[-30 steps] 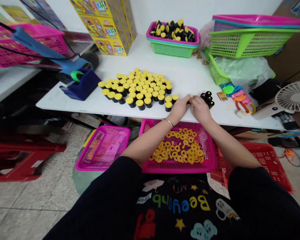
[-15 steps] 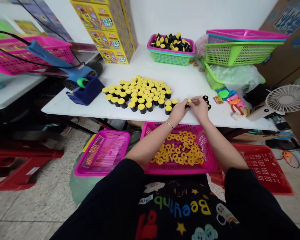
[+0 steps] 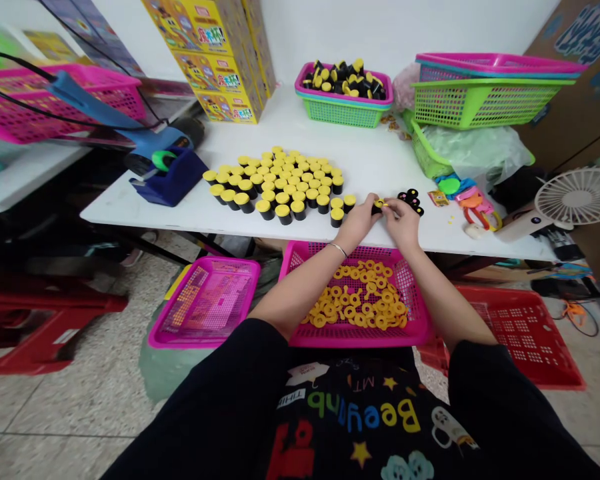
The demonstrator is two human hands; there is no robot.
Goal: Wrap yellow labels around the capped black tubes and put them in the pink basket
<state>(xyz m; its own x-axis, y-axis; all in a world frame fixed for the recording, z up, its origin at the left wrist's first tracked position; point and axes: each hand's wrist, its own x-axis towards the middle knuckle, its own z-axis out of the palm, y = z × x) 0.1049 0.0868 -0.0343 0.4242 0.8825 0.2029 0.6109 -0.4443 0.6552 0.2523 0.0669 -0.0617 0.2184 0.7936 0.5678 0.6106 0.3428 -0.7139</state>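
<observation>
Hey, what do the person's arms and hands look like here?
The left hand and right hand wear no gloves. A thin, pale bracelet circles the left wrist; none shows on the right. The left sleeve and right sleeve are dark and roughly elbow-length.

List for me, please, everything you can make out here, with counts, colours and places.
Table: one, white, ahead
Cylinders: dozens, black with yellow tops, table centre
Heaped basket stack: one, pink over green, table back
Boxes: stacked, yellow, back left
Tape dispenser: one, dark blue, table left
Other baskets: several, pink and green, back right
Small pieces: cluster, black, beside right hand
Bands: several, multicoloured, table right
Fan: one, pale, right end
Rings: dozens, yellow, in near pink basket
Crate: one, red, lower right
Held piece: one, black and yellow, at both hands
Left hand: one, bare, holding piece
Right hand: one, bare, fingers at piece
</observation>
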